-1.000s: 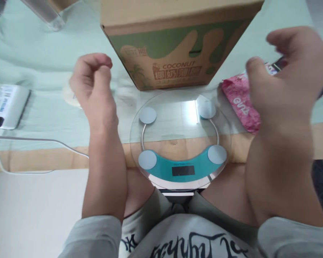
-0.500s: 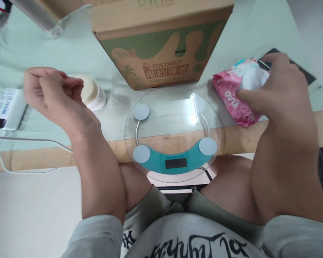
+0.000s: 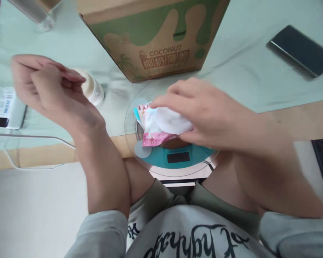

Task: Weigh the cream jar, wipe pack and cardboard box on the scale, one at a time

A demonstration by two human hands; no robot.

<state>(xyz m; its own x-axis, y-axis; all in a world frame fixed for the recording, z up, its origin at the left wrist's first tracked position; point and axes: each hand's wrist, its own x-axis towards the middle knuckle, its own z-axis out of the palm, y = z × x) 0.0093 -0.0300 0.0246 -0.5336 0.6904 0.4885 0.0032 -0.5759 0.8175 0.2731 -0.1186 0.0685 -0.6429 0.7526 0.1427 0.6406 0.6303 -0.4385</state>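
Note:
My right hand [image 3: 196, 107] grips a pink and white pack of wet wipes [image 3: 150, 125] with a white lid. The pack is over the round glass scale [image 3: 131, 123]; whether it touches the glass, I cannot tell. The scale has a teal band with a dark display, and it juts past the table's front edge above my legs. My left hand [image 3: 48, 84] is raised at the left with its fingers curled closed, and nothing shows in them. Just behind its fingertips stands a white jar [image 3: 97, 91] with a cream lid, partly covered by the hand.
A brown and green cardboard box [image 3: 161, 39] printed COCONUT stands behind the scale. At the far right lies a dark phone [image 3: 303, 50]. A white power bank [image 3: 12, 107] sits at the left, with a white cable [image 3: 43, 137] along the wooden table edge [image 3: 307, 118].
My right hand has carried the wipes pack leftward from the table's right side to over the scale, uncovering the phone. My left hand stays closed in nearly the same place.

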